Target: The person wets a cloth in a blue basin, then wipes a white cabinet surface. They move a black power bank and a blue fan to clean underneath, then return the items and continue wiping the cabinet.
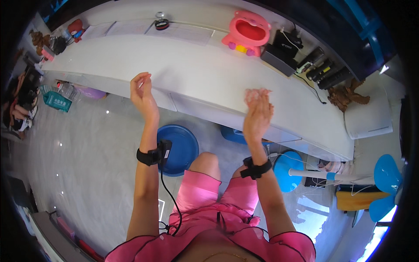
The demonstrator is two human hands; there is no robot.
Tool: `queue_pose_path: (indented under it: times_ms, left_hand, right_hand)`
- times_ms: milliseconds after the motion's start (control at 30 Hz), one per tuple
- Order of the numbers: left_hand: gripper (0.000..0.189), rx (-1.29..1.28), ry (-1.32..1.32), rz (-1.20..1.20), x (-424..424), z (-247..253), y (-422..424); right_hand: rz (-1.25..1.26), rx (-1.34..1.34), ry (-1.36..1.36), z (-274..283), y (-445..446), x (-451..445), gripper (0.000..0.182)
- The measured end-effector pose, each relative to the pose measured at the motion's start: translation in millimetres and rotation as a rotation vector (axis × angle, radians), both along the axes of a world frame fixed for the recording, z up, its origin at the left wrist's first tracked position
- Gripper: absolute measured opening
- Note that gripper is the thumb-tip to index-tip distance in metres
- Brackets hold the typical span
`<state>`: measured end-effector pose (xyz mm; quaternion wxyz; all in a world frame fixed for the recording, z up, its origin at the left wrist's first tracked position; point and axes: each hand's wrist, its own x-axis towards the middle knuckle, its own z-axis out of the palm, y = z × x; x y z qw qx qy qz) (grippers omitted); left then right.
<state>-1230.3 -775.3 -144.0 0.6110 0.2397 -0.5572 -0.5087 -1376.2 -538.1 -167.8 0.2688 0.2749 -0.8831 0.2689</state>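
My right hand (258,113) presses a crumpled pink-and-white cloth (252,95) against the white top of a long low cabinet (203,72), close to its front edge. The cloth lies partly hidden beneath my fingers. Over the same front edge, farther left, my left hand (144,95) is raised with loosely curled fingers and nothing visible in it. Its shadow falls on the cabinet top. Both wrists wear black straps, and a cable runs from the left one. Below, a round blue basin (180,147) stands on the floor beside my left forearm.
A pink animal-shaped container (250,32), black boxes (280,59) and a brown carved ornament (348,95) line the cabinet's back right. A clear-topped ornament (161,22) stands farther left. On the floor are a blue-based fan (288,170), another blue tub (234,135) and a green bag (57,100).
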Motion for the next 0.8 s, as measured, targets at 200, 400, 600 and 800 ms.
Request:
queue_pose_path:
  times_ms: [200, 400, 600, 800]
  left_hand:
    - [0.014, 0.053, -0.018, 0.066, 50.4, -9.4, -0.4]
    - [0.016, 0.163, -0.197, 0.089, 75.9, -29.7, 2.6]
    - [0.024, 0.232, -0.478, -0.007, 95.4, -51.2, 1.8]
    - [0.040, 0.666, -0.331, -0.504, 101.6, -58.1, 16.1]
  right_hand:
    - [0.146, -0.037, 0.003, 4.0, -75.0, 36.9, 0.035]
    - [0.373, -0.067, 0.047, -1.0, -126.9, 67.3, 0.034]
    - [0.794, -0.170, -0.233, -9.6, -148.8, 127.1, 0.035]
    - [0.994, -0.776, -1.850, 10.3, -122.6, 105.6, 0.037]
